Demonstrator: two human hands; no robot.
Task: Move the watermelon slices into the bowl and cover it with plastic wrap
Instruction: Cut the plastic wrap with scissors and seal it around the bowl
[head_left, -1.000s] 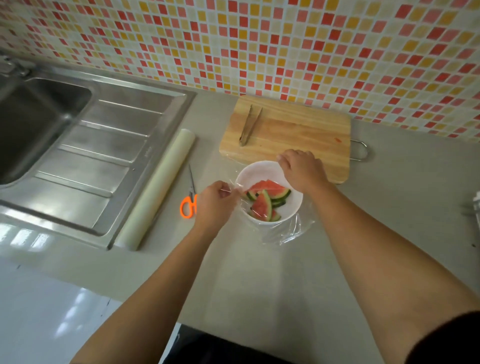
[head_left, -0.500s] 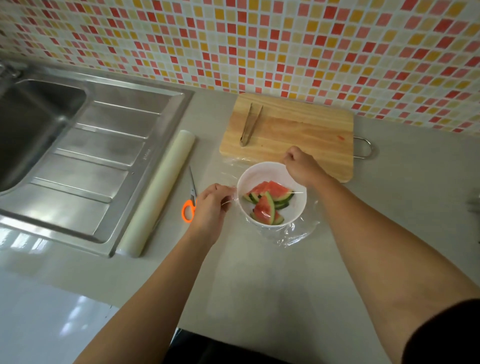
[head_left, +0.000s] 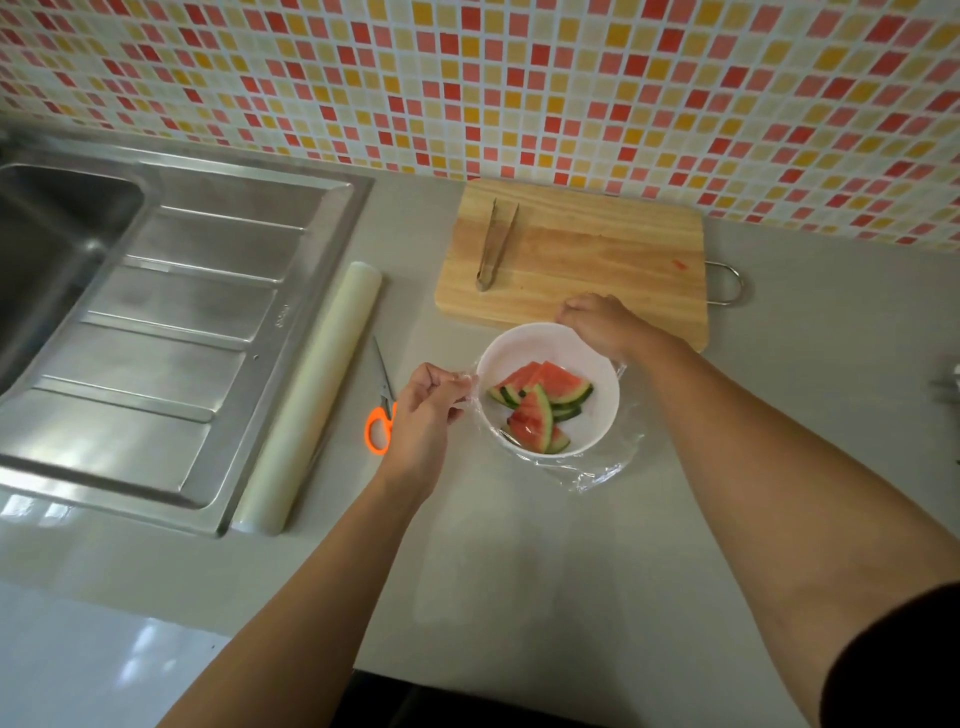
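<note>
Leftward off the bowl's edge went the left hand (head_left: 426, 410), whose fingers (head_left: 447, 382) pinched a bunched edge of plastic wrap (head_left: 602, 467) just beside the rim. At the far rim, the right hand (head_left: 597, 325) had its fingers (head_left: 571, 306) curled downward; whether they gripped the film could not be told, it being too clear there. Watermelon slices (head_left: 540, 405) lay in the white bowl (head_left: 519, 338) on the counter (head_left: 519, 571), with loose wrap crumpled at its near side. Beyond sat a cutting board (head_left: 597, 249) bearing tongs (head_left: 496, 244). Orange scissors (head_left: 382, 410) were partly hidden behind the left hand.
</note>
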